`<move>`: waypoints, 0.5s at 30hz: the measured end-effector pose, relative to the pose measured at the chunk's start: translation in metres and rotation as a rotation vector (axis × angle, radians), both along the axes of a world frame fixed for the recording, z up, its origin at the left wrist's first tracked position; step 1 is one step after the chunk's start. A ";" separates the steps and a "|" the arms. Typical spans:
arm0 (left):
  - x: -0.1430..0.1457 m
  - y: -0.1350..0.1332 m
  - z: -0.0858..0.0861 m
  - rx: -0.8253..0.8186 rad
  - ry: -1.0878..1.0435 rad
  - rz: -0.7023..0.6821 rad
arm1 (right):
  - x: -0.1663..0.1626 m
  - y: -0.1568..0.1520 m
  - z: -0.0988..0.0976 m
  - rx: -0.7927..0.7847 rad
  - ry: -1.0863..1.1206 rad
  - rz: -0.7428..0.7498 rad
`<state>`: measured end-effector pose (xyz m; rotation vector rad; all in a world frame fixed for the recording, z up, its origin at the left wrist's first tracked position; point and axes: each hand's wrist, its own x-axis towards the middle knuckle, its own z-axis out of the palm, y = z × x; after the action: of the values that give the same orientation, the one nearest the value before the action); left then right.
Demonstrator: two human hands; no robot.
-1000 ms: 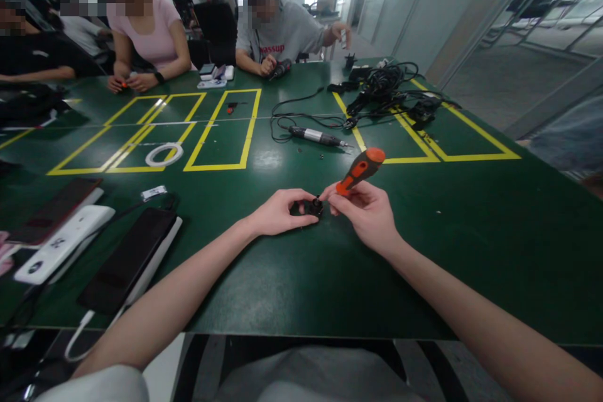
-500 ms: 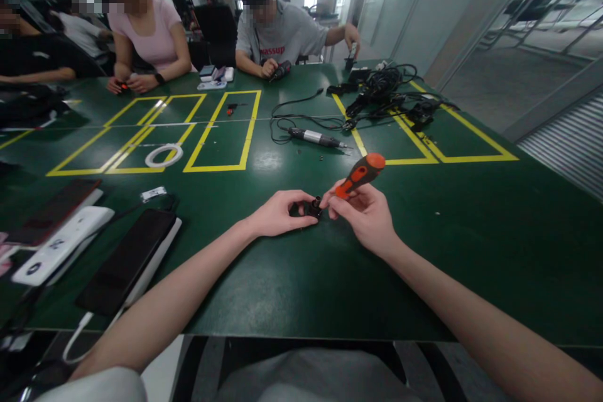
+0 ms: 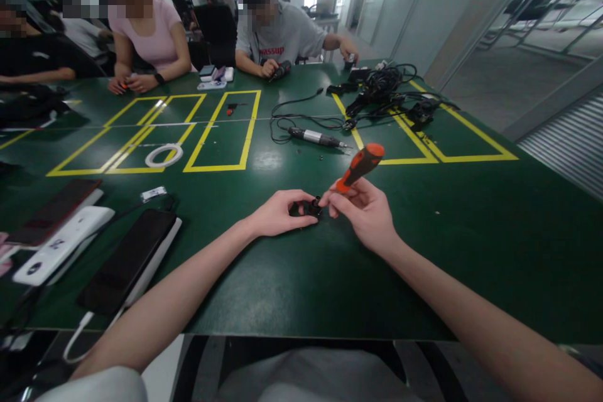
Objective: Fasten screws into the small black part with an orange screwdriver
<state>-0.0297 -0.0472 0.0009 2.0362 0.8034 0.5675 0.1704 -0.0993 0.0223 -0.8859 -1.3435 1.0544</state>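
My left hand rests on the green table, thumb and fingers closed around a small black part with a short round tube on top. Just right of it, my right hand grips an orange and dark grey screwdriver. Its handle leans up and to the right, while its shaft is hidden behind my fingers. The right fingertips are close beside the black part; whether they touch it, I cannot tell.
An electric screwdriver with a cable lies ahead. Tangled black cables are at the back right. A white tape roll sits left, and a phone and power strip lie nearer. Co-workers sit across the table.
The screwdriver handle has risen and tilted slightly in my right hand. My left hand keeps its place on the black part. The co-worker opposite has lowered a hand at the back right.
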 end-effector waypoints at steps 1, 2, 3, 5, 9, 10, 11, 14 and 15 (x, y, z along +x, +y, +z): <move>0.000 0.000 0.000 0.000 -0.001 -0.001 | 0.000 0.000 0.000 -0.003 -0.012 -0.017; 0.000 0.000 0.000 0.001 -0.003 -0.002 | 0.001 0.000 -0.001 -0.003 -0.024 -0.033; 0.000 0.000 0.000 0.002 -0.005 -0.003 | 0.002 0.001 -0.001 -0.002 -0.037 -0.047; 0.000 0.000 -0.001 0.009 -0.013 -0.001 | 0.004 0.001 -0.002 0.006 -0.050 -0.065; 0.000 0.000 -0.001 0.014 -0.023 -0.008 | 0.004 0.001 -0.001 0.012 -0.043 -0.074; 0.000 0.000 -0.001 0.012 -0.021 -0.009 | 0.003 0.001 -0.001 0.009 -0.040 -0.068; 0.000 0.000 -0.001 0.012 -0.016 -0.008 | 0.002 0.000 -0.001 0.004 -0.038 -0.058; 0.000 0.000 0.000 0.018 0.004 -0.002 | 0.000 -0.001 0.001 0.007 -0.012 -0.005; 0.000 -0.001 0.000 0.020 0.003 -0.003 | 0.000 -0.002 0.001 0.013 -0.001 0.008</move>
<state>-0.0298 -0.0478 0.0007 2.0562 0.7992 0.5732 0.1702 -0.1010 0.0232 -0.8721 -1.3541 1.0510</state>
